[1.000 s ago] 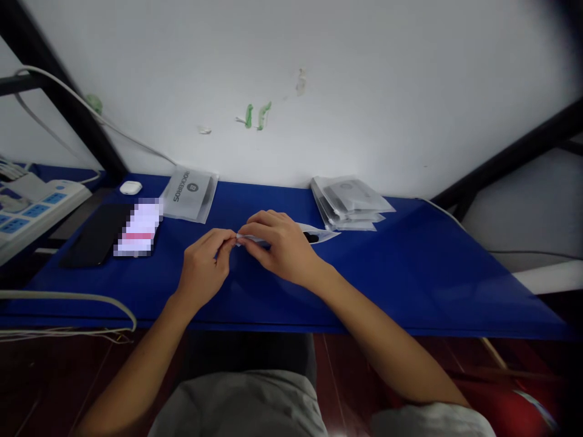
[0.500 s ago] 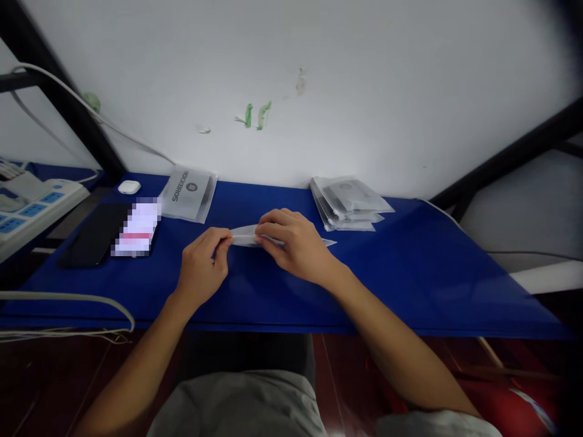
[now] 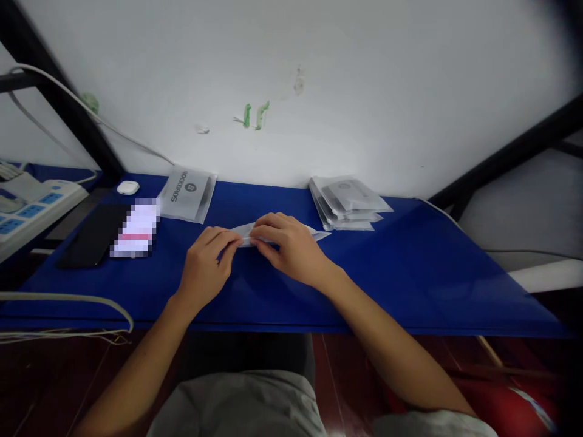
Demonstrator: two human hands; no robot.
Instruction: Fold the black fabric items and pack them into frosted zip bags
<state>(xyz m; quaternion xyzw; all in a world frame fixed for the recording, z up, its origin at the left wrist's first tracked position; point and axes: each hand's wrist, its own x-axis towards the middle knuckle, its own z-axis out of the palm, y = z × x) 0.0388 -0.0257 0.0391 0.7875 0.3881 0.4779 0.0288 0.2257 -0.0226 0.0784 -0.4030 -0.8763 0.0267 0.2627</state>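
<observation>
A translucent plastic zip bag (image 3: 246,232) is held low over the blue table, its near edge toward me. My left hand (image 3: 207,261) pinches that edge at its left part between thumb and fingers. Close beside it, my right hand (image 3: 289,247) pinches the same edge, only a small gap from the left fingertips. The bag's right corner sticks out past the right hand, and much of its middle is hidden behind that hand.
A zip bag printed ROCKBROS (image 3: 189,195) lies at the back left. Several similar bags are stacked (image 3: 348,197) at the back right. Two phones, one dark (image 3: 91,240) and one lit (image 3: 136,227), an earbud case (image 3: 128,187) and a power strip (image 3: 43,206) are at left.
My left hand has slid right along the bag's edge, closer to my right hand. The right hand has shifted slightly left and down, still pinching; the bag has tilted a little.
</observation>
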